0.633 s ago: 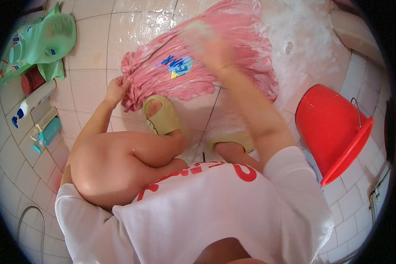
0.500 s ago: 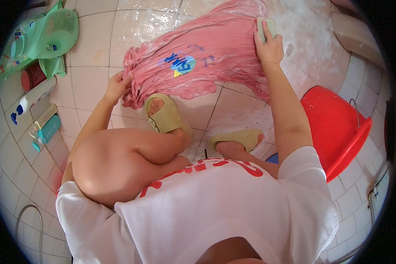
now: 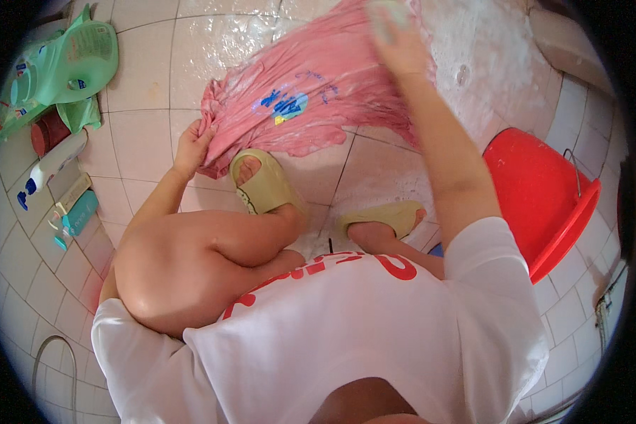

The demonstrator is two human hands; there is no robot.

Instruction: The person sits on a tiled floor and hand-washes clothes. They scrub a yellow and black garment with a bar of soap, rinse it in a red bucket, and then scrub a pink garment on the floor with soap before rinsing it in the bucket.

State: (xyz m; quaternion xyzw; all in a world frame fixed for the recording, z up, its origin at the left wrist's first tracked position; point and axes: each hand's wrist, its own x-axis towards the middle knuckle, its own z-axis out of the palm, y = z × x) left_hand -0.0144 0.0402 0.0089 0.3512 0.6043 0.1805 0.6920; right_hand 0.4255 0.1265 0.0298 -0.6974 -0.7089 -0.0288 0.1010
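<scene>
A wet pink garment (image 3: 318, 63) with a blue and yellow print is spread over the tiled floor, bunched and wrinkled at its left end. My left hand (image 3: 193, 147) grips that bunched end near my left foot. Over the garment's far right part is my right hand (image 3: 403, 55), blurred by motion. Its fingers are closed round a pale oblong block (image 3: 387, 20), pressed against the cloth; whether this is a brush or a bar of soap cannot be made out. The garment's far edge runs out of the picture.
White suds (image 3: 473, 56) cover the floor beyond the garment. A red bucket (image 3: 526, 191) lies tipped at my right. Along the left wall are a green jug (image 3: 92, 56), a white bottle (image 3: 60, 157) and a teal box (image 3: 81, 212). My sandals (image 3: 268, 184) stand close to the cloth.
My right hand has moved up and left across the garment with the pale block. The cloth's right side has shifted and wrinkled. My left hand keeps its hold, nearly in place.
</scene>
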